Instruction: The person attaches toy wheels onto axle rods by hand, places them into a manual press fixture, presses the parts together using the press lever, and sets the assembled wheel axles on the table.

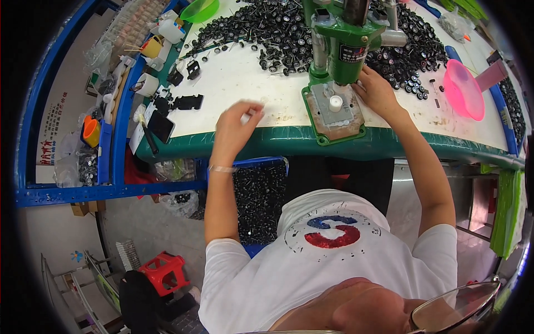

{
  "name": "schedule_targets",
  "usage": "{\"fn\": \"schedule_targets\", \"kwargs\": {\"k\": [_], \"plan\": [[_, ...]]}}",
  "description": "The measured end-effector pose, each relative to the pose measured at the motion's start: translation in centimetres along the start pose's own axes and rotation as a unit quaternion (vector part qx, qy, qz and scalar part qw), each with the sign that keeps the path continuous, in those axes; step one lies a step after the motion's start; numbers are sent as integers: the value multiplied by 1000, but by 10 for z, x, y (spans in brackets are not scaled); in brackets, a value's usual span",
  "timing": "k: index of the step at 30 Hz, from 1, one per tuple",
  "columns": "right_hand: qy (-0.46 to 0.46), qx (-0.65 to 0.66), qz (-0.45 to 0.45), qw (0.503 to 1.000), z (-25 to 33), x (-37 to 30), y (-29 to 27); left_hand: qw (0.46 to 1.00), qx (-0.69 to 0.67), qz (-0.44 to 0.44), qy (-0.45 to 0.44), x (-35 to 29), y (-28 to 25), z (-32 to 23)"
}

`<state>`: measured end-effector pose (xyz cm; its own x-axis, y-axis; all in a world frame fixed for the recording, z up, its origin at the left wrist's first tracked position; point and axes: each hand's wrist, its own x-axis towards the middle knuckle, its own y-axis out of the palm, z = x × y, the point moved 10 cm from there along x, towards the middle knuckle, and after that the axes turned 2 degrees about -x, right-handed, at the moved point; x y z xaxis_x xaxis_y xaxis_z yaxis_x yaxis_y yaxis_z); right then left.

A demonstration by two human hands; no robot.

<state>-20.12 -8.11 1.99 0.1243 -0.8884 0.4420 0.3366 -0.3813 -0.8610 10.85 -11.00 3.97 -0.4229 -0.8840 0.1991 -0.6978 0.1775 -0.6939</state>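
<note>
A green bench press (347, 53) stands at the table's front edge. On the grey plate (340, 114) of its base sits a small round white fixture (335, 102), under the ram. My right hand (379, 93) is at the press's right side, fingers bent in close to the green body; the fingertips are partly hidden, and so is anything between them. My left hand (238, 126) hovers over the front edge, left of the press. Its fingers curl toward the thumb but are smeared by motion, so I cannot make out anything in them.
Small black wheels on pins (267, 30) lie heaped behind the press. A pink bowl (464, 90) stands right, a green bowl (200, 10) far left. Black parts and a phone (161, 128) lie by the blue rack (118, 125). Below the table is a bin of black parts (258, 195).
</note>
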Motion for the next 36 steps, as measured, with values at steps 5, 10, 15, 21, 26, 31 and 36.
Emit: {"fn": "schedule_targets", "kwargs": {"k": [5,10,15,21,26,31,36], "plan": [[128,123,71,982,-14,-10,-6,992,56,-90,67,83,50,-1],[191,365,20,911,-5,-19,-17,988,101,-109,33,110,71,20],[214,457,84,859,23,-20,-1,984,80,-157,32,84,56,10],[224,476,110,843,36,-25,17,967,-186,-129,-114,49,52,25],[263,487,103,827,40,-24,14,899,-422,-51,-109,36,79,5],[303,574,80,757,25,-26,10,891,-448,25,-73,34,95,-46],[279,589,-23,758,-9,-11,-35,879,-476,37,-3,38,104,-78]]}}
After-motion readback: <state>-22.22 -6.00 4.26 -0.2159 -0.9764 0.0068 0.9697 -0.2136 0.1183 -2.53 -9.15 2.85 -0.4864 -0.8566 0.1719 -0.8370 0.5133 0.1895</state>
